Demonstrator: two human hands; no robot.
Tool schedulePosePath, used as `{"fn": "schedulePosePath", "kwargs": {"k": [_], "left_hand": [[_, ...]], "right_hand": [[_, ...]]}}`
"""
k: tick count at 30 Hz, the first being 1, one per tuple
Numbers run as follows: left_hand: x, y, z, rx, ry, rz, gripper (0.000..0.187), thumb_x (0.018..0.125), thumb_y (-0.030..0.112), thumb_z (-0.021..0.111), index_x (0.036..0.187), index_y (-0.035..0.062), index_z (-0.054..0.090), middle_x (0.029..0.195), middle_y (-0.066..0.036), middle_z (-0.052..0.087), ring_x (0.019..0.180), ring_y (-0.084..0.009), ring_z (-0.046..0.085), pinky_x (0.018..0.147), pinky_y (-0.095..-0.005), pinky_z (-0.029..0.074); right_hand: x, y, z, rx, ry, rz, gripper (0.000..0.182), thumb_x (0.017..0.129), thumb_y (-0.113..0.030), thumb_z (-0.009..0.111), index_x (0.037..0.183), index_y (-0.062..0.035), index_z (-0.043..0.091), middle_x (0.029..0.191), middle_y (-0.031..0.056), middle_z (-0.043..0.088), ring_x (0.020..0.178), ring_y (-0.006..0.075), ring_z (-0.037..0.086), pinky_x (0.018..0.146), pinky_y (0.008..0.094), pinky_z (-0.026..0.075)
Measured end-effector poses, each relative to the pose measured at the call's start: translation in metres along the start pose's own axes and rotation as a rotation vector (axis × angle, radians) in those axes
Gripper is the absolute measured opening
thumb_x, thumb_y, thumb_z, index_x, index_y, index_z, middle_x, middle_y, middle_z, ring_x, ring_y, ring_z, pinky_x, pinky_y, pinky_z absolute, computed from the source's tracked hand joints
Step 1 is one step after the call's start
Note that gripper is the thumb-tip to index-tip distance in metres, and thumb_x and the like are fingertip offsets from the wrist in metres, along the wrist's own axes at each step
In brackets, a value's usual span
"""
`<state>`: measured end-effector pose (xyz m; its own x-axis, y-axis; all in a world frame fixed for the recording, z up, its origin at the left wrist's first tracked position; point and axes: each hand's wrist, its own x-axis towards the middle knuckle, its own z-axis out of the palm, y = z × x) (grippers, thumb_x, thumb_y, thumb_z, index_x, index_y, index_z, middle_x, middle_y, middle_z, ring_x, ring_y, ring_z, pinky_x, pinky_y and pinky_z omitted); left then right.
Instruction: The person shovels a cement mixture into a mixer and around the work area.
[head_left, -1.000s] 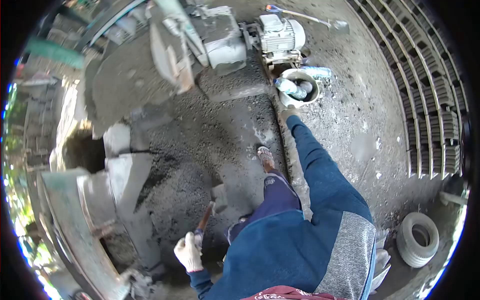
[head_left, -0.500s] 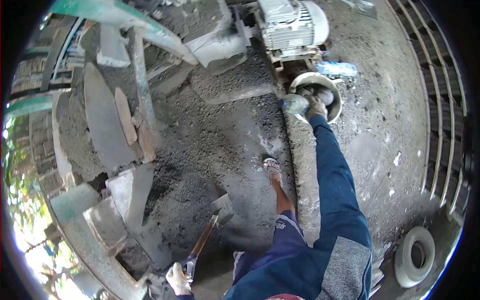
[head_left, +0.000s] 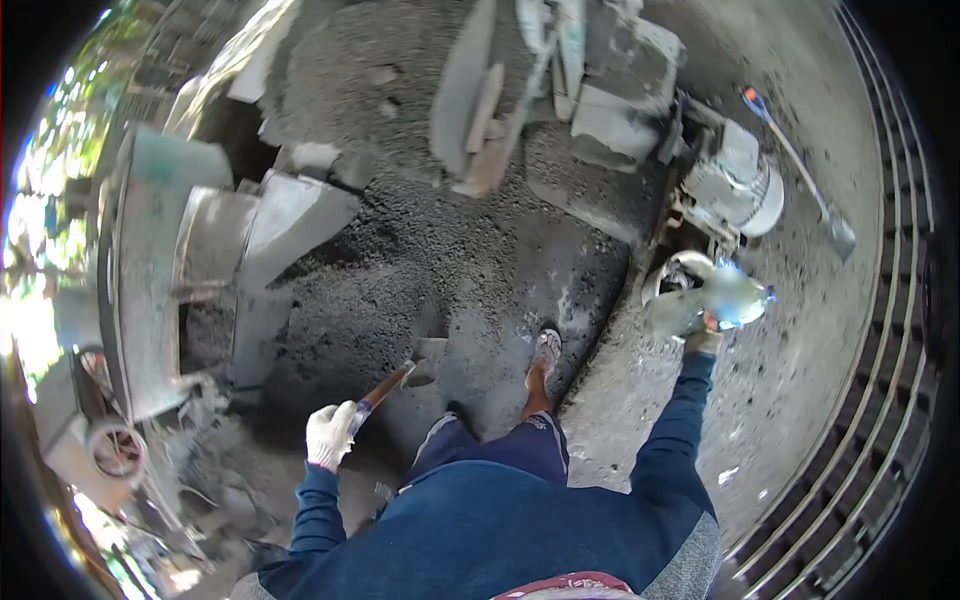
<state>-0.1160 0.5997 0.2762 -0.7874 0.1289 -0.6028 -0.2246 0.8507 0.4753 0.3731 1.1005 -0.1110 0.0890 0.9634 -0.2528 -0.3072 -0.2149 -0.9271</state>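
My left hand [head_left: 330,435], in a white knit glove, is closed around the handle end of a short shovel [head_left: 385,386]. Its square metal blade [head_left: 428,362] rests on the gritty grey floor to the left of my feet. On the other side, my right hand [head_left: 704,340] stretches out gloved and is wrapped round a clear, greenish plastic bottle [head_left: 674,313]. That bottle is tilted in front of a round bucket [head_left: 652,282] and partly covers it. Just beyond the fingers lies a blue-tinted plastic bottle [head_left: 755,304], partly blurred.
A grey electric motor [head_left: 735,180] stands beyond the bucket. Another shovel [head_left: 800,165] lies at the far right, near a barred railing [head_left: 880,300]. Concrete slabs [head_left: 295,225] and a green metal frame [head_left: 160,280] stand on the left. A raised concrete edge [head_left: 610,350] runs beside my foot.
My view has swung to the right and more of my left arm shows. The greenish bottle and my right hand have come away from over the bucket towards me. My left hand keeps the shovel.
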Motion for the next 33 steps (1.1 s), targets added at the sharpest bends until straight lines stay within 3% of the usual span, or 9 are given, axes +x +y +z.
{"fn": "schedulePosePath", "kwargs": {"k": [3,4,8,10,12,14,24,29,33], "left_hand": [[-0.010,-0.014,-0.010,0.067,0.026,-0.007,0.047,0.088,0.043,0.071,0.066,0.0024,0.063,0.053,-0.004,0.055,0.046,-0.0112,0.054,0.044,-0.0318,0.042],[-0.011,-0.030,-0.014,0.123,0.064,0.039,0.049,0.087,0.045,0.071,0.066,0.0019,0.063,0.054,-0.007,0.054,0.047,-0.0141,0.055,0.047,-0.0341,0.043],[-0.037,-0.062,-0.029,0.337,0.195,0.140,0.051,0.079,0.052,0.070,0.070,0.0024,0.067,0.062,-0.019,0.060,0.058,-0.0340,0.062,0.059,-0.0439,0.049],[-0.053,-0.077,-0.035,0.315,0.228,0.166,0.048,0.079,0.052,0.069,0.075,0.0048,0.072,0.069,-0.020,0.066,0.067,-0.0363,0.069,0.063,-0.0438,0.053],[-0.073,-0.089,-0.042,0.311,0.231,0.212,0.048,0.079,0.053,0.069,0.075,0.0056,0.073,0.070,-0.019,0.068,0.068,-0.0363,0.070,0.065,-0.0429,0.055],[-0.088,-0.110,-0.051,0.304,0.231,0.295,0.047,0.078,0.053,0.070,0.073,0.0057,0.072,0.068,-0.018,0.067,0.065,-0.0361,0.069,0.063,-0.0431,0.055],[-0.134,-0.266,-0.107,0.119,0.185,0.480,0.046,0.073,0.052,0.073,0.068,0.0067,0.070,0.062,-0.018,0.064,0.059,-0.0352,0.067,0.058,-0.0437,0.053],[-0.136,-0.316,-0.141,0.001,0.334,0.350,0.046,0.073,0.051,0.073,0.066,0.0056,0.069,0.059,-0.017,0.063,0.057,-0.0344,0.066,0.056,-0.0411,0.053],[-0.142,-0.352,-0.157,-0.111,0.278,0.188,0.042,0.076,0.048,0.075,0.083,0.0065,0.075,0.065,-0.015,0.066,0.059,-0.0286,0.068,0.056,-0.0380,0.051]], "right_hand": [[-0.029,0.033,0.062,0.185,-0.111,0.240,0.044,0.094,-0.029,0.073,0.131,-0.0081,0.061,0.117,0.0015,0.066,0.102,0.0166,0.064,0.097,0.0354,0.051],[-0.012,0.128,0.039,0.164,-0.309,0.317,0.033,0.102,-0.034,0.060,0.125,-0.0099,0.065,0.115,0.0019,0.066,0.102,0.0152,0.063,0.095,0.0346,0.051],[-0.167,0.155,0.196,0.006,-0.673,0.581,0.035,0.100,-0.025,0.064,0.129,-0.0050,0.064,0.119,0.0057,0.069,0.110,0.0206,0.064,0.103,0.0375,0.049],[-0.255,0.106,0.294,-0.156,-0.789,1.052,0.046,0.092,-0.037,0.074,0.123,-0.0032,0.066,0.108,0.0087,0.070,0.096,0.0214,0.067,0.093,0.0380,0.054],[-0.278,0.150,0.351,-1.344,-1.133,0.291,0.073,0.081,-0.056,0.078,0.119,0.0051,0.068,0.111,0.0180,0.072,0.103,0.0272,0.068,0.094,0.0407,0.051],[-0.314,0.134,0.412,-1.327,-1.167,0.298,0.094,0.072,-0.069,0.077,0.124,0.0090,0.065,0.128,0.0272,0.066,0.121,0.0374,0.063,0.102,0.0415,0.047],[-0.443,0.162,0.481,-1.573,-1.130,0.086,0.091,0.072,-0.069,0.077,0.124,0.0055,0.067,0.124,0.0272,0.067,0.124,0.0362,0.061,0.105,0.0392,0.045],[-0.556,0.173,0.475,-1.696,-1.569,0.018,0.087,0.082,-0.072,0.065,0.133,-0.0006,0.062,0.126,0.0272,0.067,0.124,0.0334,0.062,0.108,0.0381,0.044],[-0.697,0.155,0.491,-1.813,-2.155,-0.377,0.083,0.085,-0.071,0.061,0.129,-0.0007,0.065,0.126,0.0257,0.067,0.121,0.0325,0.064,0.106,0.0412,0.046]]}}
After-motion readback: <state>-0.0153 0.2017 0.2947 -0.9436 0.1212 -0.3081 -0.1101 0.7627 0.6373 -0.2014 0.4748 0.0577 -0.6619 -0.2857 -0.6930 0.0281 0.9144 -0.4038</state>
